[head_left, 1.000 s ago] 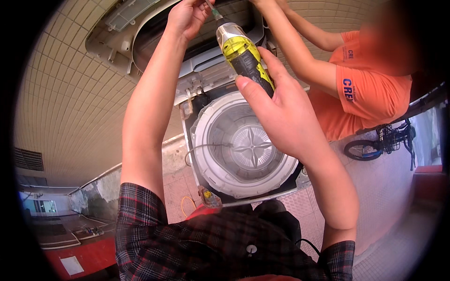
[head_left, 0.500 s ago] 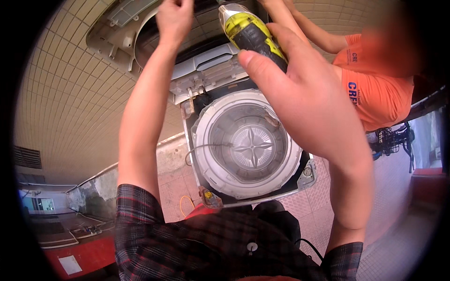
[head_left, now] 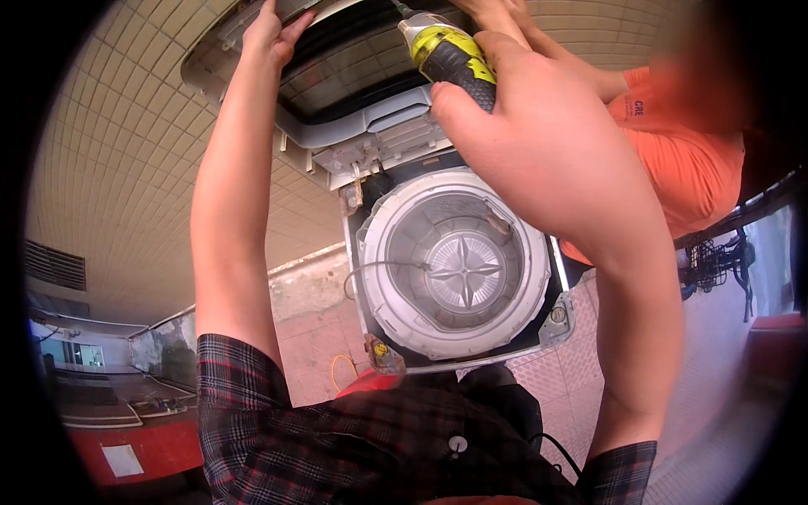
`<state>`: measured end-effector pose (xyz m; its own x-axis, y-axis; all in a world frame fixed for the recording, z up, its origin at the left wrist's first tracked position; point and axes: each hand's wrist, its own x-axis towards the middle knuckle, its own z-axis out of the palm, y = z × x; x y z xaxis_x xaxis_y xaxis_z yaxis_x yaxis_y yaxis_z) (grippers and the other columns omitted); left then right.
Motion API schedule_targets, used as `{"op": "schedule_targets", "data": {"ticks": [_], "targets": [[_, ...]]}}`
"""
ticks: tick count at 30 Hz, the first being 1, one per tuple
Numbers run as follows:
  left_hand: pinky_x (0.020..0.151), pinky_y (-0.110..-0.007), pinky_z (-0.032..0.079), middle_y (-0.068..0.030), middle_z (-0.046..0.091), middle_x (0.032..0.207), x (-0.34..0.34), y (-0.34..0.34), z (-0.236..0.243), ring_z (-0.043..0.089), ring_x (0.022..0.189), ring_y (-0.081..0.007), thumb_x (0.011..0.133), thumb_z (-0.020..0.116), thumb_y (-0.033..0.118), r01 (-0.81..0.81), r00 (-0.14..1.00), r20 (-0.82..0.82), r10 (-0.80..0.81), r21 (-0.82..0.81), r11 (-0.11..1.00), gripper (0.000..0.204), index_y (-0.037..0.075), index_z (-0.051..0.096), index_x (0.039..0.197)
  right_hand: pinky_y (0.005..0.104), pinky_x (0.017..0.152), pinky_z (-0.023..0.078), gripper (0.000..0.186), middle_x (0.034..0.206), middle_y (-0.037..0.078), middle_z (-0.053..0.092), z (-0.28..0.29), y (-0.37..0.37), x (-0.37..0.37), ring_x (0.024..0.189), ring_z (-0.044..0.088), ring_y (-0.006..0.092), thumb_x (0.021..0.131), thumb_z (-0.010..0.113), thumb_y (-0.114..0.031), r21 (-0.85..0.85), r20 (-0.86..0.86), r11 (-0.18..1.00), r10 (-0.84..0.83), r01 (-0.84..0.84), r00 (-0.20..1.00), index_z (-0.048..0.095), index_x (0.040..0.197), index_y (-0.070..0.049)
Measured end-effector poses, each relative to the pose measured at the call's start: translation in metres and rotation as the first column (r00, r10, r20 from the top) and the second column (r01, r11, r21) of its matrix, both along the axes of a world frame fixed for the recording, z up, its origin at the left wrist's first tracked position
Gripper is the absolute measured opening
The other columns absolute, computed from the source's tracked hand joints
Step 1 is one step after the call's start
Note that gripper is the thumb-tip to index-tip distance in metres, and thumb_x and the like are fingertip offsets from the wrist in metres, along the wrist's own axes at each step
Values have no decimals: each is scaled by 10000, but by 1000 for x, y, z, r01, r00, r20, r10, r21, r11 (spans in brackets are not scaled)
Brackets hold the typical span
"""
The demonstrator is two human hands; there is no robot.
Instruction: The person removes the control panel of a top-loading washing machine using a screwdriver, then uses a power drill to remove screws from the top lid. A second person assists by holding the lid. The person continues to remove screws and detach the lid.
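My right hand [head_left: 555,143] is wrapped round a yellow-green and black power screwdriver [head_left: 450,59], its tip pointing up toward the raised top cover [head_left: 362,126] of a washing machine. At the upper left, my left hand [head_left: 271,38] is against the cover's frame, fingers stretched and apart; some fingertips are cut off by the picture's top edge. Below both hands stands the opened washing machine, its round tub [head_left: 461,261] showing a star-shaped pulsator [head_left: 465,271] at the bottom. A thin grey hose [head_left: 379,264] runs over the rim into the tub.
At the right, a person in an orange shirt [head_left: 682,168] reaches both arms toward the cover. A tiled wall [head_left: 126,160] rises behind the machine. Rusty corner brackets [head_left: 383,353] sit on its casing. A bicycle with a basket [head_left: 711,259] stands farther right.
My left hand has moved left along the cover and its fingers have spread. The cover and machine appear slightly farther right in view. The screwdriver stays in my right hand.
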<state>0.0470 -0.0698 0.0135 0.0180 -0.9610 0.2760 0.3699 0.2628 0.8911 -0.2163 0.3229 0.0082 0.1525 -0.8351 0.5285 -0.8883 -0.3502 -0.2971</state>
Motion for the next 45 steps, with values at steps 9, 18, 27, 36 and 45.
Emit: {"op": "schedule_targets", "data": {"ticks": [9, 18, 27, 36, 45], "targets": [[826, -501, 680, -266, 496, 1381, -5, 2, -13, 688, 1043, -497, 1073, 568, 273, -128, 988, 70, 134, -88, 988, 593, -131, 313, 1424, 485, 785, 530, 425, 848, 286, 674, 6, -1, 13, 812, 692, 430, 924, 584, -295, 159, 199, 985, -101, 70, 975, 642, 1062, 103], [848, -445, 634, -292, 579, 1280, -6, 22, 8, 690, 1045, -429, 1084, 528, 333, -87, 976, 204, 78, 33, 996, 572, -107, 377, 1417, 478, 828, 517, 434, 889, 306, 674, 3, -3, 13, 874, 678, 459, 933, 591, -265, 33, 62, 999, -17, 15, 998, 625, 1120, 126], [706, -359, 667, -358, 634, 1161, -2, 23, 5, 718, 946, -419, 1058, 578, 399, -129, 987, 101, 125, 36, 991, 620, -119, 443, 1371, 495, 831, 525, 425, 896, 324, 679, 8, -4, 30, 856, 678, 480, 931, 601, -257, 56, 103, 997, -55, 49, 993, 633, 1085, 138], [731, -363, 664, -361, 641, 1165, -3, 19, 1, 713, 984, -427, 1067, 553, 412, -81, 989, 124, 76, 38, 996, 638, -125, 422, 1386, 483, 855, 519, 387, 960, 325, 673, 5, -9, 28, 945, 670, 459, 922, 603, -224, -58, -55, 998, -39, 36, 998, 636, 1069, 133], [724, -354, 657, -354, 641, 1192, -3, 24, 4, 716, 999, -420, 1072, 541, 413, -95, 987, 137, 88, 43, 995, 649, -126, 405, 1407, 421, 488, 554, 156, 674, 212, 630, 2, -6, 28, 560, 685, 329, 836, 643, -72, -392, -428, 916, -97, -88, 899, 696, 796, 69]]}}
